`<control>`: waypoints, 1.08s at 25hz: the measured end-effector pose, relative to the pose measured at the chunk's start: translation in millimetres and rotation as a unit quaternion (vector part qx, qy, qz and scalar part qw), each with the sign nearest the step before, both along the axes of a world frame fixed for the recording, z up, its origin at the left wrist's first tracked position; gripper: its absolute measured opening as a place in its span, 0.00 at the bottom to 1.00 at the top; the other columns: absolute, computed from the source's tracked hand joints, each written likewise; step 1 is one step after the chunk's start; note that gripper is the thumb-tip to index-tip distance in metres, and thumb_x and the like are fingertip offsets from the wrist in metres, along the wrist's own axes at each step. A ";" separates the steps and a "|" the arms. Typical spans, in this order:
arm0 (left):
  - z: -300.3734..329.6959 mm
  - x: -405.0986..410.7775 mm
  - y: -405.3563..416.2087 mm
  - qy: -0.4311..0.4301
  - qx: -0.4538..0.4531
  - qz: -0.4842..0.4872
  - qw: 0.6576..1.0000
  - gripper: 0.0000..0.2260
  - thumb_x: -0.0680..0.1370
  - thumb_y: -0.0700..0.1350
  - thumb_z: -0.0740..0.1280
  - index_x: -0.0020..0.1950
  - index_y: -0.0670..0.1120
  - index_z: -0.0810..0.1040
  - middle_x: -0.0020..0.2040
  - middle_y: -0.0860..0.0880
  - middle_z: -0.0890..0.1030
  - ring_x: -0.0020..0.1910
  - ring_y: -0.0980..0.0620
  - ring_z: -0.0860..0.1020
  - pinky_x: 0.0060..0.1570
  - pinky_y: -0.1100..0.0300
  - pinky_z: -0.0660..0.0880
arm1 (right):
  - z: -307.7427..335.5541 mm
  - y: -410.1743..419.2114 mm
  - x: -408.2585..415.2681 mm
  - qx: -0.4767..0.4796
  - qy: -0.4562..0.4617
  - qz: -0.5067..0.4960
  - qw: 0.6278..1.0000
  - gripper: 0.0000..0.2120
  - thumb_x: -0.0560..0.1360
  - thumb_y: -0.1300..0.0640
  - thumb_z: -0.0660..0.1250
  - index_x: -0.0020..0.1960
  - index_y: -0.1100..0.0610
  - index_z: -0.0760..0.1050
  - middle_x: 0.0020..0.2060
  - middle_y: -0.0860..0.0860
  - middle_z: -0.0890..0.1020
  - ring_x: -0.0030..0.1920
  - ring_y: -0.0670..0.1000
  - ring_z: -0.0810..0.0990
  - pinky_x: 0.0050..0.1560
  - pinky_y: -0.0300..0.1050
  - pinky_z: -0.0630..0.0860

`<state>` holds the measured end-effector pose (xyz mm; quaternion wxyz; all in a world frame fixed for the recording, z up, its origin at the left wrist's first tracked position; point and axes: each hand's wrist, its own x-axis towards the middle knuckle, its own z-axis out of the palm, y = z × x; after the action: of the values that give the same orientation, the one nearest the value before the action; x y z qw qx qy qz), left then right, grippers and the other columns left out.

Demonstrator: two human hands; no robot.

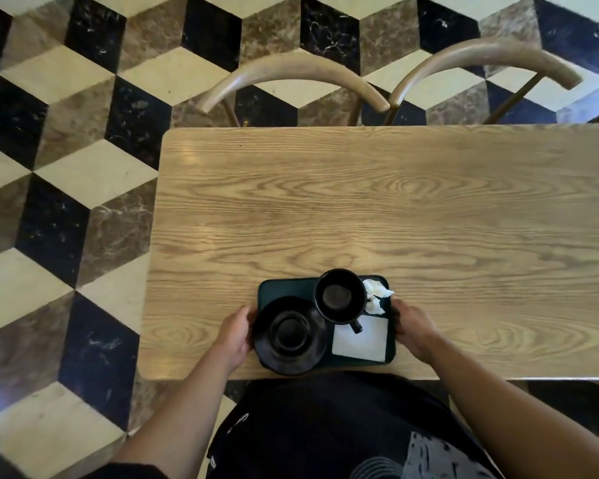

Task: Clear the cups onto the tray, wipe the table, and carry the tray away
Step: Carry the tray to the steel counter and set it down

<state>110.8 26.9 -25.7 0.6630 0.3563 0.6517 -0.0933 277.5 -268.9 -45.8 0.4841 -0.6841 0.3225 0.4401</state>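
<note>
no text, label, brand or number can be read anywhere. the shirt carries a pale printed graphic, but it forms no legible letters; the napkin is blank.

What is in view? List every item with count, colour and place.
table: 1, light wood, centre
tray: 1, dark green, table's near edge
cup: 1, black, upright on tray
saucer: 1, black, tray's left part
flat napkin: 1, white, tray's right part
crumpled tissue: 1, white, right of cup
chairs: 2, light wood, far side
floor: cream, brown, black cube pattern
left hand: tray's left edge
right hand: tray's right edge
</note>
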 end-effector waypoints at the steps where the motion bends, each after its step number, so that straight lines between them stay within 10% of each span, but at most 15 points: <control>1: -1.0 0.5 -0.6 -0.005 0.002 0.001 1.000 0.10 0.83 0.43 0.61 0.50 0.40 0.80 0.41 0.42 0.83 0.41 0.45 0.80 0.41 0.54 0.77 | 2.9 0.8 0.3 0.019 0.008 -0.007 1.000 0.17 0.82 0.47 0.62 0.50 0.59 0.81 0.34 0.52 0.82 0.34 0.52 0.78 0.37 0.46 0.73; 8: -5.4 0.5 1.6 -0.015 -0.008 -0.011 1.000 0.11 0.83 0.41 0.62 0.58 0.35 0.80 0.49 0.38 0.84 0.45 0.43 0.82 0.43 0.52 0.80 | 4.9 -2.0 -13.4 0.112 -0.006 -0.079 0.991 0.17 0.85 0.54 0.57 0.62 0.63 0.79 0.56 0.58 0.86 0.54 0.56 0.86 0.51 0.52 0.80; 17: -1.6 2.8 -0.7 -0.016 -0.010 0.008 1.000 0.10 0.83 0.42 0.63 0.61 0.40 0.79 0.53 0.41 0.84 0.54 0.42 0.82 0.55 0.48 0.78 | -1.6 1.9 -20.8 0.063 -0.007 -0.141 0.988 0.16 0.82 0.56 0.65 0.65 0.64 0.78 0.60 0.59 0.84 0.59 0.60 0.83 0.66 0.61 0.76; 27: 6.8 -18.2 5.7 -0.021 0.025 -0.008 0.999 0.09 0.81 0.42 0.65 0.55 0.38 0.81 0.46 0.41 0.84 0.43 0.43 0.83 0.42 0.53 0.80 | 32.4 16.8 -37.4 0.087 -0.016 -0.152 0.984 0.13 0.84 0.57 0.62 0.61 0.64 0.80 0.55 0.60 0.86 0.49 0.57 0.86 0.44 0.52 0.81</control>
<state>92.6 32.6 -18.9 0.6664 0.3799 0.6372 -0.0747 240.1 -252.2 -13.5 0.6086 -0.5891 0.3754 0.3764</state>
